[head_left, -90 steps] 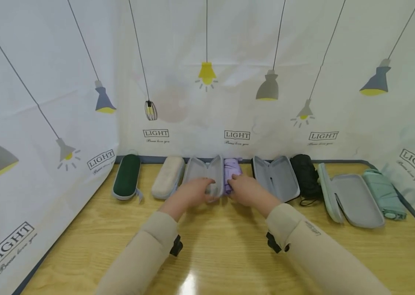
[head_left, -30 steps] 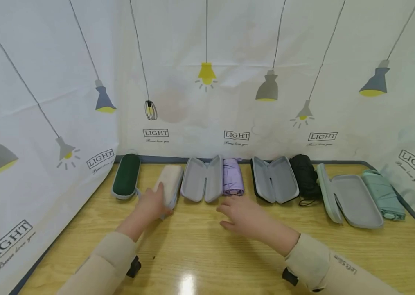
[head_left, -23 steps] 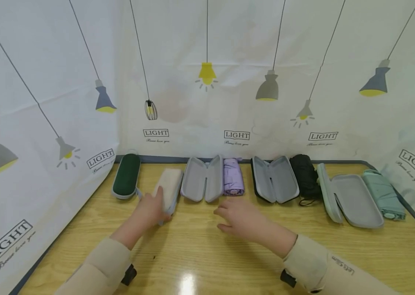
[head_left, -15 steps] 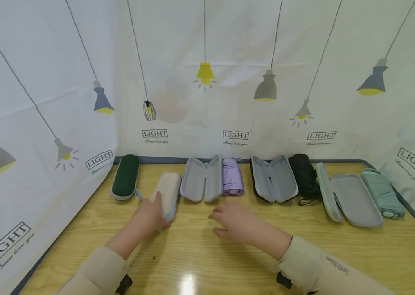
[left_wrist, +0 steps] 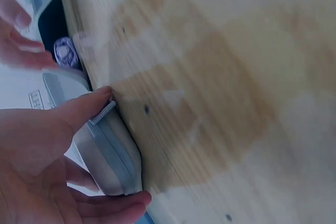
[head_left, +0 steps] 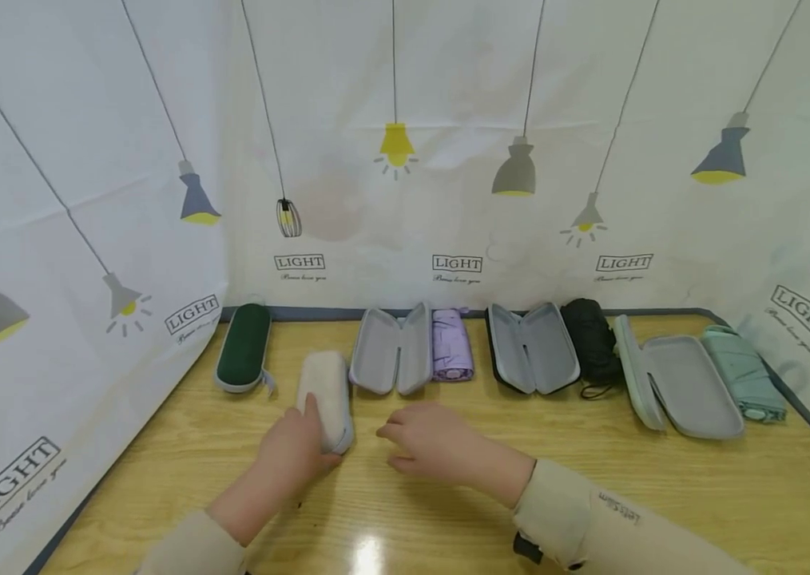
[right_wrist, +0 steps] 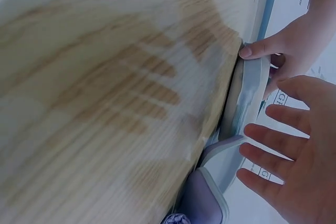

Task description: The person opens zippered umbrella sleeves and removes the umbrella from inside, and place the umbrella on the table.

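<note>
A closed cream zip case [head_left: 328, 383] with a pale blue zip band lies on the table, pulled forward of the back row. My left hand [head_left: 292, 447] grips its near end. In the left wrist view, thumb and fingers of the left hand [left_wrist: 42, 156] span the end of the cream case [left_wrist: 107, 153]. To the right of that case, my right hand [head_left: 434, 443] hovers over the table and holds nothing. The right wrist view shows the right hand [right_wrist: 294, 150] with its fingers spread, apart from the case [right_wrist: 248, 90].
Along the back stand a closed green case [head_left: 245, 345], an open grey-lined case [head_left: 376, 351], a folded purple umbrella [head_left: 452, 345], an open black case [head_left: 549, 351], a folded black umbrella [head_left: 590, 339], an open mint case [head_left: 696, 387] and a folded mint umbrella [head_left: 744, 371].
My left hand has left the grey-lined case, taken hold of the cream case and drawn it towards me. My right hand has let go of the purple umbrella and come nearer and leftward.
</note>
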{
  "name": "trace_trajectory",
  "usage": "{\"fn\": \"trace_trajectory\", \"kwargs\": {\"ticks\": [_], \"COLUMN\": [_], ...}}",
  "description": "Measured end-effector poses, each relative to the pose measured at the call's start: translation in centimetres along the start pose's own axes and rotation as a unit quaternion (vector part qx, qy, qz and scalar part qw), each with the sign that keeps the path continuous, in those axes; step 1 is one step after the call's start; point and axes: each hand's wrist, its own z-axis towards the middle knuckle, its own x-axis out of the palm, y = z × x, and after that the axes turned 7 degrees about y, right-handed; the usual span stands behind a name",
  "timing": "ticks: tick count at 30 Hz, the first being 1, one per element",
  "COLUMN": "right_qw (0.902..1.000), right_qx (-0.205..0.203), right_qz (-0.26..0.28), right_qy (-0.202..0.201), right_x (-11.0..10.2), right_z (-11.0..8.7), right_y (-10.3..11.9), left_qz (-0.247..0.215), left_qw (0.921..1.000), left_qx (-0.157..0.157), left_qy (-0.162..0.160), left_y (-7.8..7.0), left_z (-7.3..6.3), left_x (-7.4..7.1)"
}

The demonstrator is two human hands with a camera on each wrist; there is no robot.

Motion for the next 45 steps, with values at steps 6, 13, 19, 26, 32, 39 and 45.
{"fn": "trace_trajectory", "kwargs": {"ticks": [6,13,19,26,32,39,45], "right_qw": [0.9999,0.999,0.9983,0.9983,0.9953,0.9956,0.9955], "right_qx": [-0.005,-0.013,-0.019,-0.02,-0.024,-0.042,-0.06], "right_qz": [0.012,0.037,0.038,-0.001,-0.061,-0.05,-0.041], "right_qy": [0.008,0.021,0.04,0.054,0.072,0.066,0.062], "right_x": [0.6,0.8,1.0,1.3,1.4,1.2,0.9], "right_z": [1.7,2.4,2.5,2.4,2.2,1.8,1.0], "right_y": [1.0,1.4,1.2,1.0,0.8,0.5,-0.1], "left_qz": [0.02,0.05,0.057,0.059,0.09,0.147,0.172], "left_qw": [0.9985,0.9966,0.9933,0.9911,0.9868,0.9732,0.9554], "left_qx": [0.023,0.052,0.096,0.114,0.131,0.177,0.24], "left_qy": [-0.044,-0.041,-0.027,0.036,0.031,-0.008,0.011], "left_y": [-0.9,-2.2,-3.0,-2.2,-1.0,0.0,0.4], "left_z": [-1.5,-2.2,-2.7,-2.3,-0.5,1.4,2.4], "left_x": [0.2,0.2,0.1,-1.2,-2.6,-2.7,-2.5]}}
